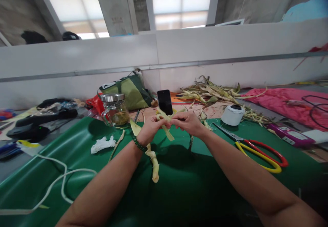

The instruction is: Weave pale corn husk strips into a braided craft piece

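Observation:
My left hand and my right hand meet above the green mat, both closed on a bundle of pale yellow-green husk strips. Loose strip ends stick up between the hands. A twisted, braided length of husk hangs down from my left hand onto the mat. A green bead bracelet circles my left wrist.
Red-and-yellow scissors and a white roll lie at the right. A black phone stands behind my hands, a lidded glass jar and green bag at left. A husk pile, crumpled tissue, white cord.

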The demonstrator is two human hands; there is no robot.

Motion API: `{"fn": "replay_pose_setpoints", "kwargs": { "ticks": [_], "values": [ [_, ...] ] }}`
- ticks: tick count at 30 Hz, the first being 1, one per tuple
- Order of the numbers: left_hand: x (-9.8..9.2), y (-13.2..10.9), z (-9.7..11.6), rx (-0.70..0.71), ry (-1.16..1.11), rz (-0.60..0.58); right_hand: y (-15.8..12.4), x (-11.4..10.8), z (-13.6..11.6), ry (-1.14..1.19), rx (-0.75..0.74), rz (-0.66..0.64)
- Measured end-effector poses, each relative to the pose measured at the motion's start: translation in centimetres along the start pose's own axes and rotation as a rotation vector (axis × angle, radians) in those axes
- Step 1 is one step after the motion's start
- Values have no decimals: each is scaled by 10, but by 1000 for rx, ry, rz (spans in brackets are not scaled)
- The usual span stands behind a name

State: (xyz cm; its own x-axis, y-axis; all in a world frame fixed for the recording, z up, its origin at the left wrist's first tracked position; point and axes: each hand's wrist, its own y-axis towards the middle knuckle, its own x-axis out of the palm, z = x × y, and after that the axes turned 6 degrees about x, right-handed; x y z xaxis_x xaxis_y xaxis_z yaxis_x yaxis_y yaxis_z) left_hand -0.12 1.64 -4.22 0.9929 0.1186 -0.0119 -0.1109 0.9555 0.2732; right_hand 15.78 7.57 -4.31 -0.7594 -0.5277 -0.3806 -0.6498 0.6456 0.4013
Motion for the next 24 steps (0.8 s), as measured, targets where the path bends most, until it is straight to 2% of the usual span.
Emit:
{"fn": "replay_pose_setpoints", "kwargs": {
  "ticks": [4,11,16,21,24],
  "values": [
    [1,-2,2,50,79,-35,2,-2,-1,-105,21,48],
    [1,-3,2,112,129,-74,2,-1,1,-149,100,35],
    [4,-5,5,109,135,-114,1,1,0,-196,126,104],
    [4,-5,3,93,146,-105,-6,3,-5,-359,43,102],
    [2,-5,5,104,164,-95,-9,-2,-10,-449,-121,264]
  ]
}}
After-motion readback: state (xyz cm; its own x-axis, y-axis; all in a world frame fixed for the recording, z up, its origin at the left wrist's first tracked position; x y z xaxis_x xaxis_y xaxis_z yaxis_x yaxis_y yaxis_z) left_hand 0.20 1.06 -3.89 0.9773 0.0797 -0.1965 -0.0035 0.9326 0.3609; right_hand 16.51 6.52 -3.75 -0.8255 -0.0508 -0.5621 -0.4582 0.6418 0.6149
